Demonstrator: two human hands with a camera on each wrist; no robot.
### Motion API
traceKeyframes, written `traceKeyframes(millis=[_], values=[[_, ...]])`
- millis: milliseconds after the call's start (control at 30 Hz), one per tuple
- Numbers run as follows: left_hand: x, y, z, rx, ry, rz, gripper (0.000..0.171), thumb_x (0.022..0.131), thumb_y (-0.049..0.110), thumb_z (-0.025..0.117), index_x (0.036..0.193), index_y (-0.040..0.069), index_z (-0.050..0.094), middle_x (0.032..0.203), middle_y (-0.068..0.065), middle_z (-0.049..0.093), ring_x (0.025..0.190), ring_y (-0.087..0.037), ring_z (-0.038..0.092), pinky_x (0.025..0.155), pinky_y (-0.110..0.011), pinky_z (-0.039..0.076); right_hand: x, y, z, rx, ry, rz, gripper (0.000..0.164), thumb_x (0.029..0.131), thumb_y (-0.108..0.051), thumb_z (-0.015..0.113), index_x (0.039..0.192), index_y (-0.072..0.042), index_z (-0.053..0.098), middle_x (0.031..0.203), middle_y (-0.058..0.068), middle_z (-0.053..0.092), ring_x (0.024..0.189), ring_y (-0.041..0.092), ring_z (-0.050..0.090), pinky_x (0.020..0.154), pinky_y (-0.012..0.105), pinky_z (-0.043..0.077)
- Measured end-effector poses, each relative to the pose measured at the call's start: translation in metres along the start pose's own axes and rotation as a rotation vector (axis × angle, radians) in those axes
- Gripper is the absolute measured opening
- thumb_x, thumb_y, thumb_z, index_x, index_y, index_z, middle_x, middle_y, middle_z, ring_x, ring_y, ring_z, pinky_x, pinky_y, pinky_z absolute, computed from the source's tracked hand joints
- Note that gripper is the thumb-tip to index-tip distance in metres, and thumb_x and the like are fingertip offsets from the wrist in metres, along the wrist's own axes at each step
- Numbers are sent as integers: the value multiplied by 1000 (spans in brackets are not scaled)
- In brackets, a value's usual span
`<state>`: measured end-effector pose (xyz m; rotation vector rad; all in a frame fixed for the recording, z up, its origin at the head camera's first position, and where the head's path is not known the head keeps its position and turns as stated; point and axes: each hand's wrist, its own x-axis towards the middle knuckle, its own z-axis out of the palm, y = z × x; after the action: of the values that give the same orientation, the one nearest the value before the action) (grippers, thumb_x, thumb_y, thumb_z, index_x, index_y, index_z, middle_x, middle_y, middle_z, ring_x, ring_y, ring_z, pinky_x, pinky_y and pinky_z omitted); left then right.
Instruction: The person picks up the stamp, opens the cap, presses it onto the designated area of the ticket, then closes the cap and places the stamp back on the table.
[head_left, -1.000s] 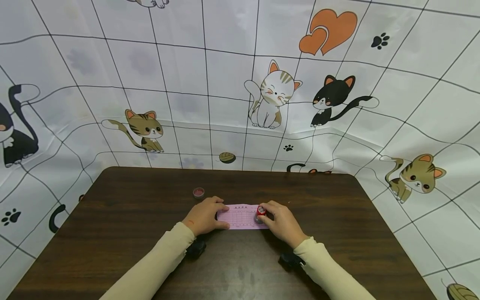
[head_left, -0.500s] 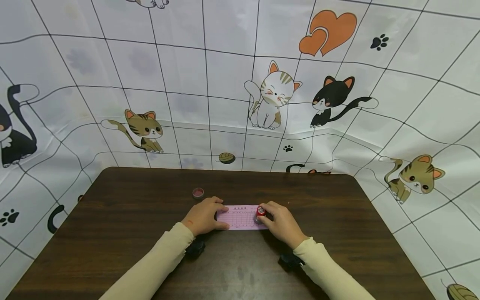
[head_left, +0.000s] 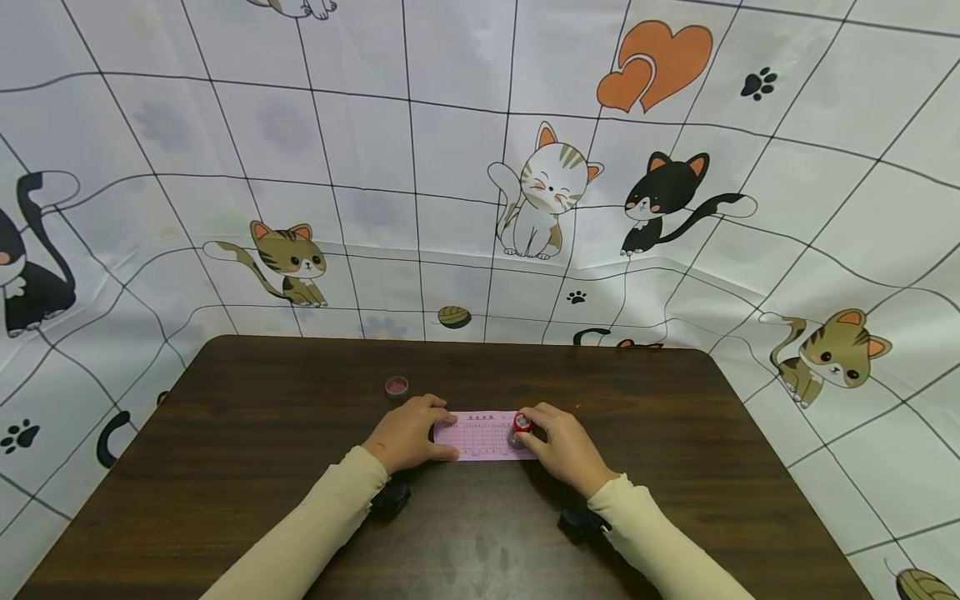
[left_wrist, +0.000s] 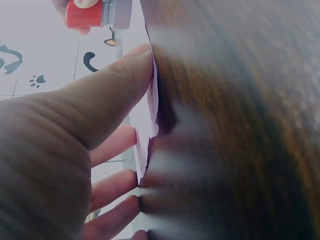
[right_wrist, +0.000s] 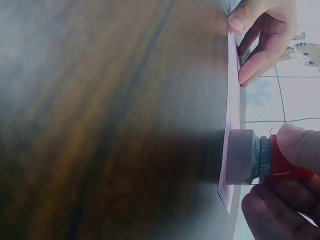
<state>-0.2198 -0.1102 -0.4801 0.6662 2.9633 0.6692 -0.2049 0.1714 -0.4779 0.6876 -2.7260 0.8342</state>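
A pink printed paper slip (head_left: 482, 437) lies on the dark wooden table. My right hand (head_left: 567, 447) grips a stamp by its red handle (head_left: 522, 422), near the slip's right end. In the right wrist view, the round stamp's grey lower part (right_wrist: 241, 157) stands upright against the paper; its printing face is hidden. My left hand (head_left: 409, 434) rests on the slip's left end. Seen from the left wrist, its thumb (left_wrist: 117, 80) presses the paper near one edge, and its other fingers reach down to the opposite side, fairly straight.
A small round cap (head_left: 397, 386), reddish inside, sits on the table (head_left: 300, 392) beyond my left hand. Black wrist devices (head_left: 392, 498) hang under both sleeves. A white cat-print sheet (head_left: 442, 208) hangs behind the table and at its sides.
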Motion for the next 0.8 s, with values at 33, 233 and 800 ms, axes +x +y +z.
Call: traceKeyframes(millis=[33, 233, 800], values=[[0, 0, 0, 1, 1, 1, 56, 80, 45, 89, 126, 16, 76, 142, -11, 61, 131, -32, 57, 108, -51, 48, 0, 0, 0, 0, 1, -1, 30, 89, -18, 83, 116, -8, 76, 97, -6, 67, 80, 9, 56, 73, 28, 49], [1, -1, 1, 0, 2, 9, 57, 80, 46, 88, 127, 16, 76, 142, -11, 61, 131, -32, 57, 108, -51, 48, 0, 1, 1, -3, 7, -4, 29, 89, -18, 83, 115, -9, 76, 97, -8, 67, 80, 9, 55, 73, 27, 48], [0, -2, 0, -1, -8, 8, 58, 81, 47, 87, 129, 18, 74, 144, -10, 59, 133, -32, 55, 110, -51, 46, 0, 0, 0, -18, 20, -23, 30, 86, -17, 85, 113, -7, 77, 94, -8, 65, 77, 10, 53, 69, 26, 45]])
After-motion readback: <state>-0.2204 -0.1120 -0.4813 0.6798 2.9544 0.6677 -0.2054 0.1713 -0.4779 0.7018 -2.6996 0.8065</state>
